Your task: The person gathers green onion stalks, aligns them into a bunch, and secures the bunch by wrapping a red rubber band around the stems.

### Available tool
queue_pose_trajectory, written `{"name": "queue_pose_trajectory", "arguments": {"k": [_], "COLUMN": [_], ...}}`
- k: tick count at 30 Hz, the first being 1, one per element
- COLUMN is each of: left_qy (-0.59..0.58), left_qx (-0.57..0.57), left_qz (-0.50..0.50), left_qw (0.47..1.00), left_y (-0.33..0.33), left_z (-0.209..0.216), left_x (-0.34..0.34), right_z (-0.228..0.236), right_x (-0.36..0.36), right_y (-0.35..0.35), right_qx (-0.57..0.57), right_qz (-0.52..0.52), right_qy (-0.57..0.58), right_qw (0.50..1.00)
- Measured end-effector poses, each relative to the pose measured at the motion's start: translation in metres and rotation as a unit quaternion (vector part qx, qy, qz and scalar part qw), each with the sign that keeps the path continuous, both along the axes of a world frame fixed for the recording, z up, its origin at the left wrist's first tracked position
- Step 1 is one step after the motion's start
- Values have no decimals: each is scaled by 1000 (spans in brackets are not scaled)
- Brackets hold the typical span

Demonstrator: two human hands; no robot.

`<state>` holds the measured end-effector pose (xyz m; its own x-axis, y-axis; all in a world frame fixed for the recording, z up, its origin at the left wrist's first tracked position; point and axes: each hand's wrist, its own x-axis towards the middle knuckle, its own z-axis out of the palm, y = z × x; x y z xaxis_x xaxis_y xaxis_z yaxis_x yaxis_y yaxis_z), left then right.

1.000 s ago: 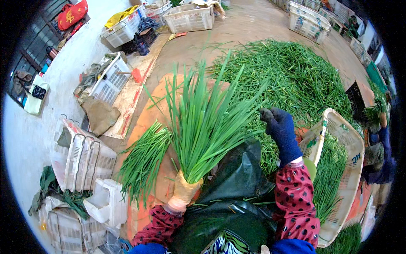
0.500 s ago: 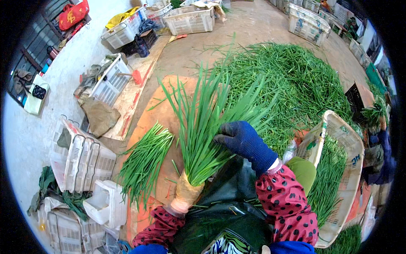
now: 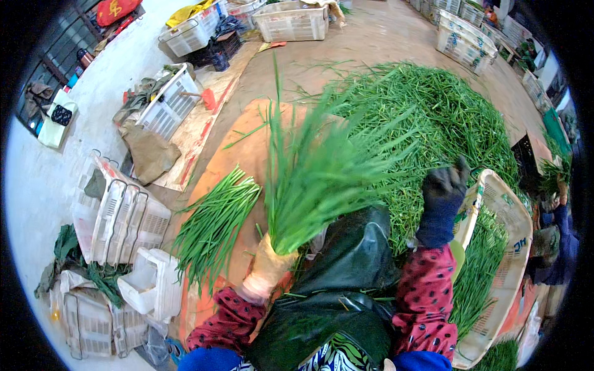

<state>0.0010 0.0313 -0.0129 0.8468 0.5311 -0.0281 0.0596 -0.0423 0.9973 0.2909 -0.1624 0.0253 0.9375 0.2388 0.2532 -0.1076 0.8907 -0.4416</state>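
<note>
Brown floor (image 3: 297,59) stretches across the top of the frame, with a pale wall (image 3: 37,210) along the left edge. At the middle of the frame is a bunch (image 3: 322,185) of long green leaves, fanning toward the top and blurred at the tips. The person's left grip (image 3: 272,261), in a tan glove, is closed around its lower end.

Left of the bunch, a smaller bundle (image 3: 219,216) lies on an orange board (image 3: 241,133), pale ends toward the upper right. Below centre, a black apron (image 3: 334,315) covers the person's lap.

Right of centre, the right grip (image 3: 444,188), in a dark blue glove, is raised well apart from the bunch, one finger standing out; whether it holds any strands cannot be told. Behind it, a broad heap (image 3: 433,117) of loose greens fills the upper right. Just beside the right forearm, a pale crate (image 3: 516,247) contains more greens (image 3: 479,272).

Farther out, white crates (image 3: 127,216) stand at the left, a red bag (image 3: 117,8) hangs at upper left, and a co-worker's purple sleeve (image 3: 563,226) shows at the right edge.
</note>
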Motion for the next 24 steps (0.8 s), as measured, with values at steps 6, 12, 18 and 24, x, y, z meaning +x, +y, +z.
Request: {"name": "queue_pose_trajectory", "arguments": {"k": [6,12,18,24], "left_qy": [27,-26,65,123], "left_qx": [-318,-124,204,165], "left_qz": [-32,-51,71,6], "left_qw": [947,991,974,979], "left_y": [16,6,-30,11], "left_z": [59,59,18,22], "left_x": [40,69,66,35], "right_z": [-28,1,-50,-20], "right_x": [-86,-138,-137,-144], "right_y": [18,76,76,132], "right_qx": [-369,-303,-399,-487], "right_qz": [299,355,254,219], "right_qy": [-65,-8,-152,-280], "right_qw": [878,884,868,798]}}
